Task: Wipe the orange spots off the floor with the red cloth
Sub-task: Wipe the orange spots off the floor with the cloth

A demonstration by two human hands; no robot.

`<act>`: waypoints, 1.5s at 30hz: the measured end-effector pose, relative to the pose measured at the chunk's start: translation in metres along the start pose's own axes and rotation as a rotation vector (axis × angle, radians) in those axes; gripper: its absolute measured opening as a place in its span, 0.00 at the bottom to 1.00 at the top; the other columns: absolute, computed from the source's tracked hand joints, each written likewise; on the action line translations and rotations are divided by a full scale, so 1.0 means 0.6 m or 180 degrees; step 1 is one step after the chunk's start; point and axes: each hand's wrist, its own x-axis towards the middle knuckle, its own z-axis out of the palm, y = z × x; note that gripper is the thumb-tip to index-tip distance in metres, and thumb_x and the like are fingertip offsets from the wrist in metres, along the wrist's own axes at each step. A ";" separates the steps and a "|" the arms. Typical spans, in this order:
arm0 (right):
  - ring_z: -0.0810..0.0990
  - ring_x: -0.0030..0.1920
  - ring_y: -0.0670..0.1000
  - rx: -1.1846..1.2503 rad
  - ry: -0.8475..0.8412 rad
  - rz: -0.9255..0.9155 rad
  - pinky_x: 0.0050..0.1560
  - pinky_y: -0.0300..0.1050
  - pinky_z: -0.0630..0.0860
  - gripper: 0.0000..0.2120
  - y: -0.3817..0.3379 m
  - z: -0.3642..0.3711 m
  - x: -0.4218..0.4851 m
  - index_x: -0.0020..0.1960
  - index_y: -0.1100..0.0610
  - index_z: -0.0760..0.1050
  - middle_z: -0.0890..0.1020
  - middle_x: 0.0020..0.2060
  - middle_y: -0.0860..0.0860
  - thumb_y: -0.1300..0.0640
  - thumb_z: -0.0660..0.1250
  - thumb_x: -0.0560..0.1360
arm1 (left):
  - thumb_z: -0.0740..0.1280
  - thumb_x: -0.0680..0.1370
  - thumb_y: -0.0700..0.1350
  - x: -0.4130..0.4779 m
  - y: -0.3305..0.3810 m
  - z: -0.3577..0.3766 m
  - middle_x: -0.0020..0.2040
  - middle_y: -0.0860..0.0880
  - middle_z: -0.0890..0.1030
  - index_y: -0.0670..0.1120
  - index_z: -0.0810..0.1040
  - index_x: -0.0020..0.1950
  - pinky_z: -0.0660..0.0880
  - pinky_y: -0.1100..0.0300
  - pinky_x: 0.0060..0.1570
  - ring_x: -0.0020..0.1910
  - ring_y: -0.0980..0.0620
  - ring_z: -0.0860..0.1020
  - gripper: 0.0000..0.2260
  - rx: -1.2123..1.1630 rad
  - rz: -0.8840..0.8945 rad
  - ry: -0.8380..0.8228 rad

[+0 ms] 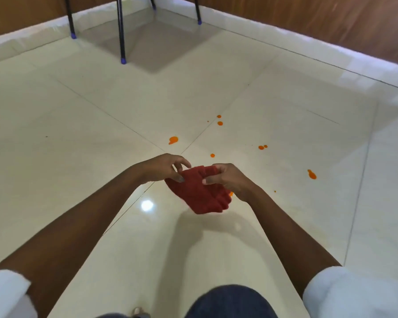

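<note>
A folded red cloth point(199, 193) hangs in the air above the cream tiled floor point(78, 125), held between both hands. My left hand point(164, 167) pinches its upper left edge with thumb and fingers. My right hand point(228, 179) grips its upper right part. Several orange spots lie on the tiles beyond and to the right: a larger one point(173, 140), two small ones point(220, 123), a pair point(261, 147), a single dot point(212, 155) and a blob point(312, 174) at the right. One spot point(231, 193) peeks out beside the cloth.
Black chair or table legs with purple feet point(123, 60) stand at the far end near the white skirting point(308, 42) and wood-panelled walls. My knee in dark trousers point(230, 301) is at the bottom edge. A ceiling light reflects on the tiles point(147, 205).
</note>
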 end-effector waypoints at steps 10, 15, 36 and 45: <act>0.73 0.46 0.51 -0.1420 0.1479 -0.0967 0.49 0.46 0.69 0.13 0.001 -0.088 -0.010 0.43 0.59 0.79 0.79 0.40 0.49 0.61 0.62 0.61 | 0.64 0.72 0.42 0.069 0.061 0.105 0.46 0.43 0.77 0.41 0.79 0.46 0.70 0.50 0.42 0.46 0.42 0.75 0.07 0.2100 0.1307 0.1761; 0.74 0.56 0.56 -0.2713 0.1476 -0.0467 0.59 0.51 0.66 0.10 0.127 -0.096 0.027 0.45 0.55 0.81 0.83 0.47 0.52 0.65 0.66 0.67 | 0.62 0.74 0.39 0.107 -0.016 0.176 0.56 0.44 0.75 0.44 0.73 0.59 0.68 0.51 0.46 0.54 0.42 0.73 0.14 0.3133 0.1375 0.0582; 0.55 0.75 0.61 -0.3426 0.1644 0.0534 0.68 0.65 0.59 0.27 0.284 -0.038 0.074 0.73 0.42 0.57 0.58 0.75 0.52 0.39 0.45 0.75 | 0.63 0.62 0.73 0.146 -0.192 0.135 0.78 0.46 0.44 0.48 0.44 0.76 0.26 0.39 0.64 0.75 0.43 0.35 0.53 0.3410 -0.0443 0.0278; 0.60 0.73 0.60 -0.3862 0.1028 -0.0212 0.67 0.64 0.62 0.24 0.247 0.069 0.157 0.71 0.43 0.61 0.63 0.73 0.52 0.43 0.47 0.76 | 0.54 0.49 0.82 0.150 -0.233 0.127 0.78 0.49 0.40 0.48 0.41 0.76 0.25 0.43 0.63 0.74 0.46 0.32 0.65 0.2925 -0.0675 0.0619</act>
